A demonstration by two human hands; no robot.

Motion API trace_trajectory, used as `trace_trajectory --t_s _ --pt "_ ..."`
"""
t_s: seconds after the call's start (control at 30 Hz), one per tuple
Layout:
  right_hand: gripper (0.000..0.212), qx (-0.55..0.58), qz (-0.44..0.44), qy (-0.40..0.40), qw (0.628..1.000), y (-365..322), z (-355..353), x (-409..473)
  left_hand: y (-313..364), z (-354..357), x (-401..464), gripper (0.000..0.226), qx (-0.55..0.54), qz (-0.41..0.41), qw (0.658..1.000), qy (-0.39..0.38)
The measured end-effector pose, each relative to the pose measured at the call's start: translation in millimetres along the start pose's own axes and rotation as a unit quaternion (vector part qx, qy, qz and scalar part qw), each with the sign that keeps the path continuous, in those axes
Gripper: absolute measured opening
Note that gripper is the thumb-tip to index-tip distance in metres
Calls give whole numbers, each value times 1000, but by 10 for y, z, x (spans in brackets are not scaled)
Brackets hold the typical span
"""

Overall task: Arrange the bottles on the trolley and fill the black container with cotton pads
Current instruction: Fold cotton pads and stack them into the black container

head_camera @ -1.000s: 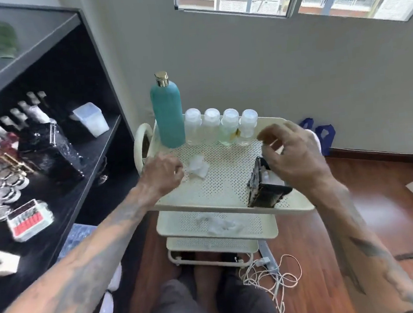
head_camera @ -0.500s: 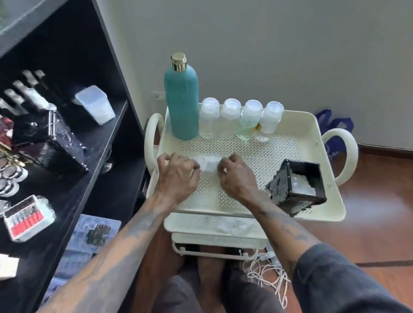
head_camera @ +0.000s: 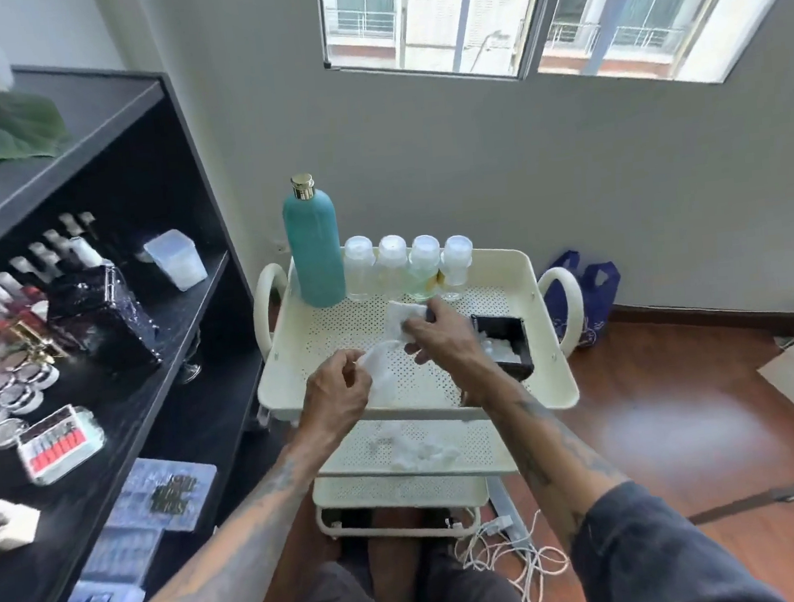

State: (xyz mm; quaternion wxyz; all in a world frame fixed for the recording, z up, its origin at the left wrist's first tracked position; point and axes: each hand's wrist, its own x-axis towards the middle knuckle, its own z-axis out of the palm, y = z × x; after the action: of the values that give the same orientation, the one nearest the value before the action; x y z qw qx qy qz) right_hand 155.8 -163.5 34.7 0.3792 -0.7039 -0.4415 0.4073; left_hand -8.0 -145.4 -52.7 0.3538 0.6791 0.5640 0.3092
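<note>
Fingers [head_camera: 419,330] of the right hand [head_camera: 441,340] pinched around a white, soft, squarish cotton pad [head_camera: 401,317], lifted just above the perforated top tray of the cream metal trolley [head_camera: 553,383]. Fingers of the left hand [head_camera: 338,397] curled shut on a thin, crumpled, translucent plastic wrapper [head_camera: 384,364], stretched diagonally up toward the right hand. Just right of the right wrist, on the same tray: a small black square container [head_camera: 504,344], open mouth tipped toward the camera, fluffy white pads visible inside. Along the tray's far edge, standing upright with long axes vertical: a tall, matte teal bottle with a gold cap [head_camera: 314,245], then, touching side by side to its right, four small clear plastic bottles with white lids [head_camera: 409,268], the two on the right holding yellowish-green liquid. On the trolley's middle shelf, a loose heap of more white cotton [head_camera: 422,447]. To the left, a black wooden shelving unit [head_camera: 185,319] crowded with cosmetics. Below the trolley, tangled white cables [head_camera: 519,563] on glossy reddish wood flooring [head_camera: 684,419].
</note>
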Motion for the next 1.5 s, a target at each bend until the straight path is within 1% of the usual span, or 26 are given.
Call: trace_trajectory --t_s 0.1,0.2,0.27,0.33,0.4,0.47,0.53,0.57,0.6,0.63,0.67,0.7,0.73,0.77,0.8,0.83,0.87,0.93,1.0,1.1,1.2,1.3,1.33,1.4,1.43,1.5 --pt "17 10 -45 18 999 -126 -316 -107 32 39 -24 12 12 9 1000 -18" --pt "18 26 -30 58 998 -112 -714 -169 34 72 -23 14 34 6 999 -29" --pt "13 58 -25 87 994 -40 -949 -211 20 87 2 15 44 4 999 -27" --pt "16 111 -32 72 991 57 -1110 -227 2 90 26 14 53 10 998 -20" --pt "17 183 -31 26 982 141 -1181 -219 -21 76 54 15 48 9 999 -17" --pt "15 280 -18 -10 960 194 -1186 -201 -51 50 88 21 34 1 999 -15" --pt "13 342 -9 -9 940 243 -1198 -173 -78 28 120 26 25 -6 1000 -12" --pt "13 346 -12 3 938 276 -1209 -159 -89 21 130 27 24 -7 1000 -11" --pt "13 319 -27 32 947 311 -1225 -155 -99 21 132 27 26 -4 1000 -10" --pt "11 249 -54 89 963 345 -1242 -159 -109 25 131 27 29 0 1000 -10" --pt "9 144 -98 172 970 378 -1258 -169 -115 31 127 27 32 4 999 -10" --pt "9 27 -162 254 953 401 -1264 -186 -118 37 123 27 31 5 999 -10" --pt "9 -77 -239 305 918 415 -1254 -202 -118 43 120 26 28 5 1000 -11" --pt "9 -158 -312 312 883 430 -1225 -218 -116 49 121 25 25 5 1000 -10" --pt "9 -224 -362 286 859 455 -1179 -241 -116 55 123 24 23 7 1000 -10" --pt "9 -281 -389 246 842 494 -1122 -260 -115 60 127 23 21 9 1000 -10" --pt "9 -330 -396 207 832 535 -1063 -273 -114 61 131 22 20 9 1000 -9" --pt "12 -383 -376 152 830 583 -968 -292 -112 57 135 22 16 7 1000 -5" --pt "12 -392 -360 131 836 598 -924 -289 -113 52 136 23 10 5 1000 -4" --pt "10 -443 -348 107 819 597 -972 -222 -107 38 136 22 3 -6 1000 -2" --pt "19 -482 -276 18 831 523 -1035 -115 -115 40 142 22 4 -10 1000 -8" --pt "35 -546 -210 -76 807 442 -1039 -45 -115 27 151 24 0 -15 1000 -13" --pt "41 -549 -196 -94 807 421 -1038 -43 -115 22 153 23 -2 -15 1000 -14" --pt "47 -535 -173 -115 819 373 -1040 -71 -106 11 155 22 -9 -17 1000 -15" --pt "48 -530 -167 -122 822 346 -1045 -92 -91 3 155 21 -15 -20 1000 -13" --pt "40 -524 -183 -128 822 304 -1074 -139 -44 -16 160 23 -41 -33 999 -5"
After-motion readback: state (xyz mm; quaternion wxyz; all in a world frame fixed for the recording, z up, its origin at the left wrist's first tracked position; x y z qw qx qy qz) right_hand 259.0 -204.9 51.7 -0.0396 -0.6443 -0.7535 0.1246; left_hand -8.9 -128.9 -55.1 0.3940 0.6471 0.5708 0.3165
